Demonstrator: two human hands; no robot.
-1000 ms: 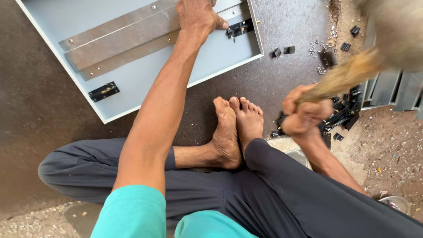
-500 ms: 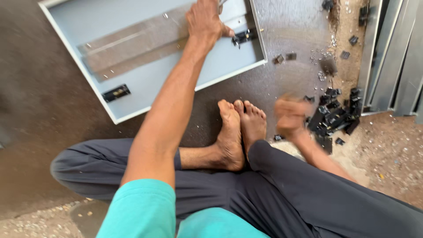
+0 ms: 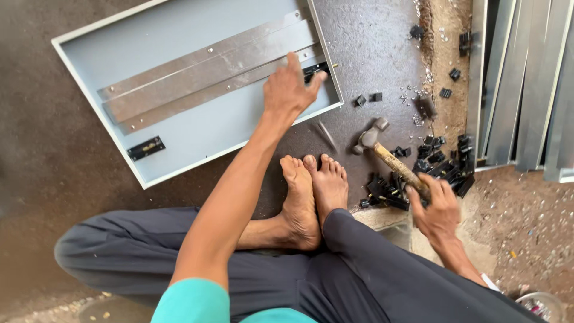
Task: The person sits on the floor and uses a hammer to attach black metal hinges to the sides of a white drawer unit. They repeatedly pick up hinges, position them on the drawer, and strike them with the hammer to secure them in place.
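Observation:
I sit cross-legged on the floor. My left hand (image 3: 290, 90) hovers with spread fingers over the near right corner of a light grey metal panel (image 3: 179, 128), close to a black hinge (image 3: 314, 70) at its rim. A second black hinge (image 3: 146, 148) sits on the panel's left edge, and metal strips (image 3: 203, 78) run across it. My right hand (image 3: 436, 206) grips the wooden handle of a hammer (image 3: 382, 152), whose steel head rests low near the floor to the right of my feet.
A pile of black hinges (image 3: 439, 164) lies by my right hand, with several more scattered further off along with small screws (image 3: 418, 96). Grey metal panels (image 3: 520, 84) lean upright at the right. My bare feet (image 3: 311, 191) lie between panel and pile.
The hammer came down from raised at the right to near the floor. My left hand lifted off the panel's corner and opened. The view shifted.

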